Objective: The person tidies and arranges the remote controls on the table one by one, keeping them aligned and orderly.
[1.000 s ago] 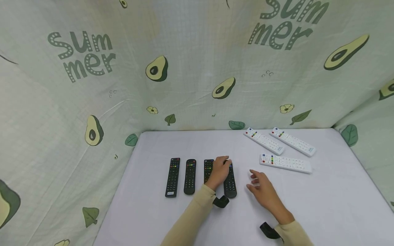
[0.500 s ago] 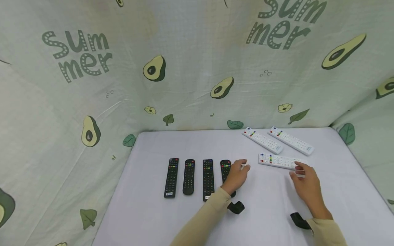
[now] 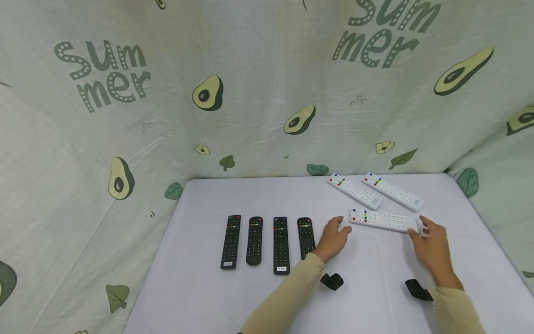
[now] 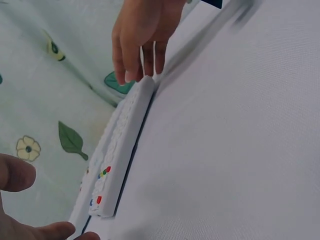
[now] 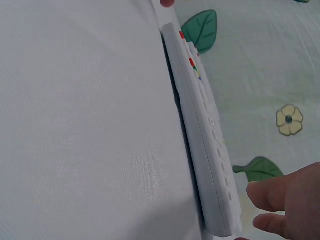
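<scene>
A white remote control (image 3: 384, 220) lies almost level across the right part of the table. At its right end is my right hand (image 3: 431, 248), fingers and thumb spread around that end; in the left wrist view its fingertips hang close to the remote, and I cannot tell whether they touch it. Just off the left end, my left hand (image 3: 333, 239) has its thumb and fingers apart, holding nothing. Behind lie two more white remotes, the left one (image 3: 354, 190) and the right one (image 3: 393, 191), both slanted.
Several black remotes stand in a row at left: the outermost (image 3: 231, 242), its neighbour (image 3: 254, 240), another (image 3: 281, 245), and one (image 3: 306, 237) partly covered by my left forearm. A patterned cloth (image 3: 250, 139) hangs behind the white table (image 3: 200, 297).
My left hand has left the rightmost black remote and moved right to the white remote's left end. My right hand has moved right to its other end. The remotes lie as before.
</scene>
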Demonstrator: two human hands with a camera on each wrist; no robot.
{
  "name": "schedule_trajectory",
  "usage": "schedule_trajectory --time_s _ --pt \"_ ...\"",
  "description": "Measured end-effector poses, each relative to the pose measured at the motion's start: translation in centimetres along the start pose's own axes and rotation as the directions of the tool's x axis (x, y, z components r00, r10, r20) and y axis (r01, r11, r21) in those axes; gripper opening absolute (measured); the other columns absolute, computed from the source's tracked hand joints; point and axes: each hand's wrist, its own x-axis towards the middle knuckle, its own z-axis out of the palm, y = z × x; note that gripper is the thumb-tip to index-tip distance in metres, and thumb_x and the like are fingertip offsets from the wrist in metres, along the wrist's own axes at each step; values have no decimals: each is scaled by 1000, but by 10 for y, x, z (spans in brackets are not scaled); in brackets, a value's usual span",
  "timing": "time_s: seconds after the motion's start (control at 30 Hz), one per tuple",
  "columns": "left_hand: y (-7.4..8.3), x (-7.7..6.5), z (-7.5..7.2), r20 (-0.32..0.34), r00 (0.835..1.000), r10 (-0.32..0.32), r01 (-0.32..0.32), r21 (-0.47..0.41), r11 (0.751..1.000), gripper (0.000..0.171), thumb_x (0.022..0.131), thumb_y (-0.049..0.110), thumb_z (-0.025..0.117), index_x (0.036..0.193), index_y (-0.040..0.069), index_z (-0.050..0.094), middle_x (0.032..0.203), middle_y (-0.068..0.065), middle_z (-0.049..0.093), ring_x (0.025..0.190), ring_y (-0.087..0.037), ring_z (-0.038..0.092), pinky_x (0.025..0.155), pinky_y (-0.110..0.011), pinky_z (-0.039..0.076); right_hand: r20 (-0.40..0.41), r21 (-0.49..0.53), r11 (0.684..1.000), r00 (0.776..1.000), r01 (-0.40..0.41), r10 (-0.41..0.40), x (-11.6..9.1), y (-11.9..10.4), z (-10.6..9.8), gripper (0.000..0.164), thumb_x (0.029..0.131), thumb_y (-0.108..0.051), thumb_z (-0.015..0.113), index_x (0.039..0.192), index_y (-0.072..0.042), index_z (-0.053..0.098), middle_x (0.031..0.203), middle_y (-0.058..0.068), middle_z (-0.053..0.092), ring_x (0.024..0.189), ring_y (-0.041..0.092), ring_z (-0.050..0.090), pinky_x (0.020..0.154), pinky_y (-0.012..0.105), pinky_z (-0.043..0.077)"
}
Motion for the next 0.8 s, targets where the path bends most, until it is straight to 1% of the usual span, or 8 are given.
schedule_trajectory --time_s 0.13,0.3,0.47,0.6,0.73,0.8 --pt "3 4 5 18 1000 -21 21 -10 1000 56 104 36 58 154 12 50 155 -6 53 145 -25 49 119 -44 44 71 -11 999 997 -38 39 7 6 -2 64 111 -15 46 160 16 18 153 47 29 134 65 39 107 71 43" --pt "6 10 9 52 998 -45 44 11 999 61 103 40 59 157 15 47 156 -7 52 147 -23 48 120 -44 43 118 -5 997 990 -77 77 12 6 -5 66 113 -21 42 163 11 12 160 44 24 137 64 38 108 72 41" --pt "9 13 11 81 995 -57 56 15 998 62 103 41 59 158 17 45 158 -8 51 149 -25 44 123 -45 39 144 12 997 987 -72 69 15 4 -5 65 114 -22 39 163 10 13 162 42 24 139 64 36 110 73 38" --pt "10 14 13 97 993 -67 66 13 998 63 102 41 58 159 17 44 161 -7 48 153 -25 39 126 -45 34 164 31 995 982 -99 93 14 4 -5 64 114 -22 39 163 10 12 163 41 23 141 64 34 111 73 37" --pt "9 15 15 100 993 -67 67 12 998 62 102 41 58 158 17 45 162 -6 47 153 -25 39 126 -45 34 165 38 994 982 -103 95 11 4 -6 62 113 -17 39 162 12 15 162 41 25 141 63 35 111 72 38" --pt "8 15 15 101 993 -67 67 -4 998 62 103 41 58 158 16 45 162 -6 46 153 -25 38 126 -44 33 160 38 994 982 -102 95 9 4 -6 59 112 -13 38 162 12 18 161 42 26 141 63 35 112 72 37"
